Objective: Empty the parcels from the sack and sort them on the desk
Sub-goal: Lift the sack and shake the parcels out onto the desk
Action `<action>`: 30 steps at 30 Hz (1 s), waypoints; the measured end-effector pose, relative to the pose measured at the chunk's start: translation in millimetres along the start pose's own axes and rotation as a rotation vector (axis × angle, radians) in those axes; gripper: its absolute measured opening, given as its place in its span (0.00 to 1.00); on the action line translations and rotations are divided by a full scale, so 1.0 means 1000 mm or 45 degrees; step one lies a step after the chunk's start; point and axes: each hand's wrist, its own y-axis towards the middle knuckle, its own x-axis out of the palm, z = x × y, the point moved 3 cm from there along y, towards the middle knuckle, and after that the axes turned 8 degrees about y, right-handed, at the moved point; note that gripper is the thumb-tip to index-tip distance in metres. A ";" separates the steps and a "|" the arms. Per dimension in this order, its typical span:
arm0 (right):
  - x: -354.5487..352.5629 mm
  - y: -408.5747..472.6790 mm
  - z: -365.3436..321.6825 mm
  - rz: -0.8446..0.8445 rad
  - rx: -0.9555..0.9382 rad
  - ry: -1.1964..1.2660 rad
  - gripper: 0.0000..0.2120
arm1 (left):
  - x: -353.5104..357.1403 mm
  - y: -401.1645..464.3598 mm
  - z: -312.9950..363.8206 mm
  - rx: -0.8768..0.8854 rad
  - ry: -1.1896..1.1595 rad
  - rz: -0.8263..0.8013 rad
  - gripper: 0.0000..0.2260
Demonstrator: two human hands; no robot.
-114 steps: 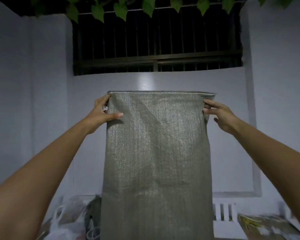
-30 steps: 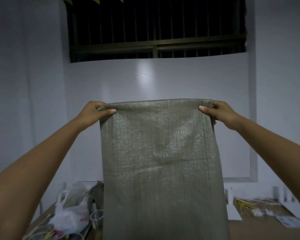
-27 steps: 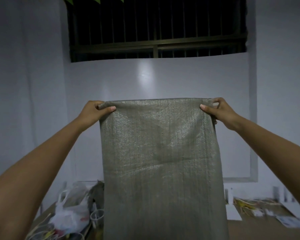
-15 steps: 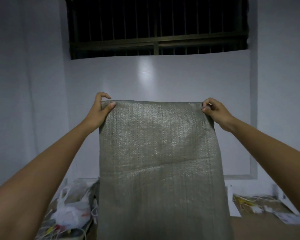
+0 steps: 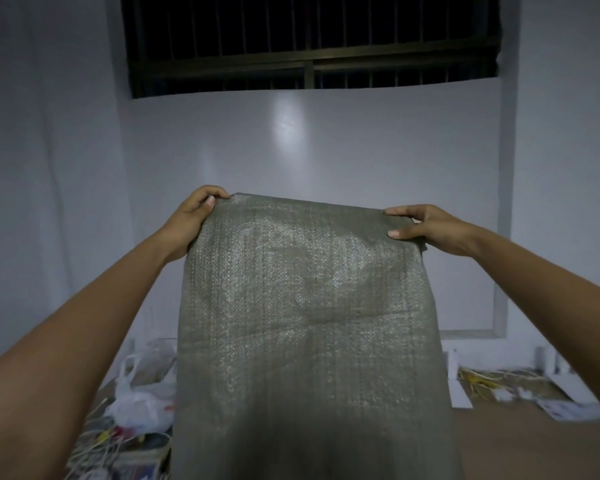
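Note:
A grey-green woven sack point(image 5: 305, 323) hangs flat in front of me, held up at arm's length and filling the middle of the view down to the bottom edge. My left hand point(image 5: 193, 220) pinches its upper left corner, thumb on the near face. My right hand point(image 5: 426, 228) grips the upper right corner, fingers over the top edge and thumb on the near face. The sack's top edge is folded over away from me. No parcels show; the sack hides whatever lies behind and below it.
A brown desk surface point(image 5: 534, 445) shows at the lower right. A white plastic bag point(image 5: 139, 407) and loose clutter lie at the lower left. Papers and white items point(image 5: 513, 389) lie along the far right edge by the white wall. A barred window point(image 5: 309, 39) is overhead.
The sack's top has come down and folded further over since the first frame. My hands have regripped the corners and the view has tilted slightly down.

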 end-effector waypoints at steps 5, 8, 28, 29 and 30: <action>0.003 -0.007 0.003 -0.057 0.023 -0.141 0.41 | 0.002 -0.004 -0.001 -0.197 -0.233 -0.151 0.09; 0.002 -0.010 0.006 -0.109 0.041 -0.312 0.45 | 0.006 -0.007 -0.002 -0.321 -0.123 -0.392 0.20; 0.002 -0.001 0.017 0.186 -0.142 -0.561 0.13 | 0.017 -0.007 -0.018 -0.009 0.623 0.045 0.26; 0.001 -0.001 0.018 0.203 -0.146 -0.510 0.10 | 0.018 -0.007 -0.020 -0.026 0.625 0.069 0.25; 0.001 -0.001 0.018 0.209 -0.147 -0.475 0.09 | 0.018 -0.006 -0.023 -0.048 0.640 0.084 0.24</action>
